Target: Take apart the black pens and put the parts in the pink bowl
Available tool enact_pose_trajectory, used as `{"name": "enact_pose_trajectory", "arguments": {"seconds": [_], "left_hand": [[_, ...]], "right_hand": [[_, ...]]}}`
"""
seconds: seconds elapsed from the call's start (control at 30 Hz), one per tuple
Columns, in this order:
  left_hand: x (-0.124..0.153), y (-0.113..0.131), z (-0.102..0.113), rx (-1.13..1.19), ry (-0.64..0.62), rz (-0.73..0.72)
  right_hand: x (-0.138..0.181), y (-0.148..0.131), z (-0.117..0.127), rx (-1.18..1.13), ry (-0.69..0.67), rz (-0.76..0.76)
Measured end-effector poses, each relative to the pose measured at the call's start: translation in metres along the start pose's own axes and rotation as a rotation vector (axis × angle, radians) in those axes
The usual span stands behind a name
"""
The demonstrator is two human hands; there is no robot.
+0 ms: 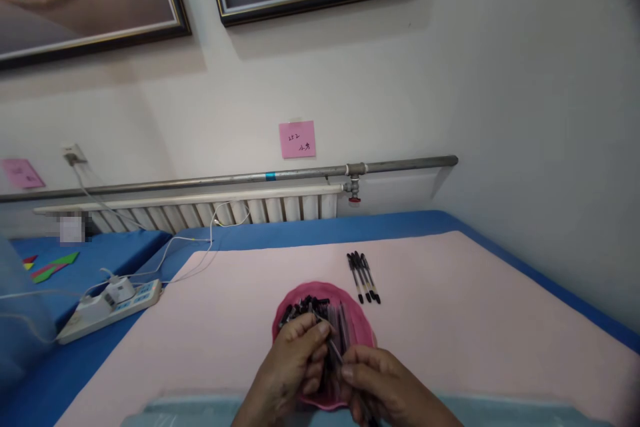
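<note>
A pink dish (293,300) full of several black pens sits on a pale pink mat (450,320). My left hand (295,363) reaches into the dish with its fingers curled round a dark pen (331,341). My right hand (387,390) is beside it, fingers pinched on the lower end of the same pen. Just behind the dish, to the right, a small row of black pens (363,277) lies side by side on the mat.
The mat covers a blue table (320,227) set against a white wall with a radiator (210,210) and a pipe. A white power strip (113,303) with cables lies at the left. Coloured flat shapes (50,265) rest on a neighbouring blue table.
</note>
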State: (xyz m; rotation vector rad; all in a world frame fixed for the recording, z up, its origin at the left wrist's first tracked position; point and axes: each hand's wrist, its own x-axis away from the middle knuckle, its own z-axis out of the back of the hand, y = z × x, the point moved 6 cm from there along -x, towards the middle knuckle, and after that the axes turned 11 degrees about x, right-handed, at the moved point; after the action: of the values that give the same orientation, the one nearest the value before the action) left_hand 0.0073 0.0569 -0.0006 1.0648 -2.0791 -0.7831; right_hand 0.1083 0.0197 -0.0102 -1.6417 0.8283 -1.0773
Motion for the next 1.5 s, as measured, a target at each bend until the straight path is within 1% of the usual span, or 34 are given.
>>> {"name": "enact_pose_trajectory", "arguments": {"seconds": [0.07, 0.13, 0.17, 0.2, 0.27, 0.37, 0.43, 0.6, 0.73, 0.8, 0.87, 0.97, 1.0, 1.03, 1.13, 1.17, 1.2, 1.23, 1.33, 1.37, 1.4, 1.43, 1.5], "left_hand": [[0.000, 0.012, 0.009, 0.059, 0.086, -0.086], [0.003, 0.032, 0.023, 0.106, 0.175, -0.204], [0.005, 0.042, 0.030, 0.110, 0.199, -0.254], [0.007, 0.050, 0.036, 0.095, 0.221, -0.281], [0.010, 0.056, 0.044, 0.001, 0.245, -0.259], [0.008, 0.047, 0.041, -0.227, 0.195, -0.173], [0.004, 0.035, 0.034, -0.366, 0.151, -0.130], [-0.001, 0.015, 0.019, -0.501, 0.162, -0.183], [0.004, -0.003, -0.007, -0.668, 0.008, -0.167], [0.008, -0.007, -0.018, -0.716, -0.033, -0.196], [0.011, -0.008, -0.024, -0.738, -0.028, -0.236], [0.012, -0.008, -0.027, -0.750, -0.028, -0.274], [0.012, -0.009, -0.027, -0.720, -0.045, -0.247], [0.011, -0.012, -0.027, -0.660, -0.076, -0.191], [0.011, -0.024, -0.030, -0.411, -0.180, 0.034], [0.011, -0.025, -0.031, -0.378, -0.185, 0.066], [0.011, -0.024, -0.030, -0.395, -0.164, 0.049], [0.010, -0.020, -0.029, -0.453, -0.124, -0.008], [0.011, -0.006, -0.027, -0.687, -0.003, -0.246], [0.011, -0.005, -0.027, -0.721, 0.007, -0.275], [0.010, -0.007, -0.026, -0.719, -0.008, -0.254], [0.009, -0.011, -0.025, -0.686, -0.040, -0.197], [0.008, -0.021, -0.024, -0.548, -0.122, -0.035]], "right_hand": [[0.004, 0.000, -0.001, 0.058, -0.006, -0.010], [0.008, -0.001, -0.003, 0.122, -0.016, -0.034], [0.009, -0.002, -0.004, 0.153, -0.020, -0.048], [0.010, -0.003, -0.003, 0.183, -0.014, -0.058], [0.011, -0.010, 0.005, 0.225, 0.060, -0.046], [0.011, -0.022, 0.023, 0.217, 0.218, 0.026], [0.010, -0.026, 0.030, 0.163, 0.278, 0.066], [0.005, -0.021, 0.035, 0.077, 0.319, 0.065], [0.003, -0.019, 0.039, 0.042, 0.389, 0.121], [0.002, -0.017, 0.039, 0.003, 0.377, 0.121], [0.002, -0.015, 0.039, -0.006, 0.370, 0.116], [0.005, -0.020, 0.039, 0.000, 0.371, 0.151], [0.005, -0.021, 0.038, -0.024, 0.353, 0.160], [0.006, -0.023, 0.036, -0.068, 0.323, 0.163], [0.007, -0.027, 0.031, -0.219, 0.235, 0.167], [0.007, -0.028, 0.031, -0.235, 0.235, 0.178], [0.007, -0.028, 0.032, -0.223, 0.249, 0.189], [0.006, -0.027, 0.034, -0.193, 0.273, 0.195], [0.005, -0.023, 0.037, -0.121, 0.317, 0.175], [0.004, -0.022, 0.036, -0.118, 0.315, 0.167], [0.004, -0.022, 0.035, -0.119, 0.307, 0.163], [0.005, -0.023, 0.034, -0.121, 0.300, 0.167], [0.006, -0.025, 0.032, -0.137, 0.279, 0.185]]}}
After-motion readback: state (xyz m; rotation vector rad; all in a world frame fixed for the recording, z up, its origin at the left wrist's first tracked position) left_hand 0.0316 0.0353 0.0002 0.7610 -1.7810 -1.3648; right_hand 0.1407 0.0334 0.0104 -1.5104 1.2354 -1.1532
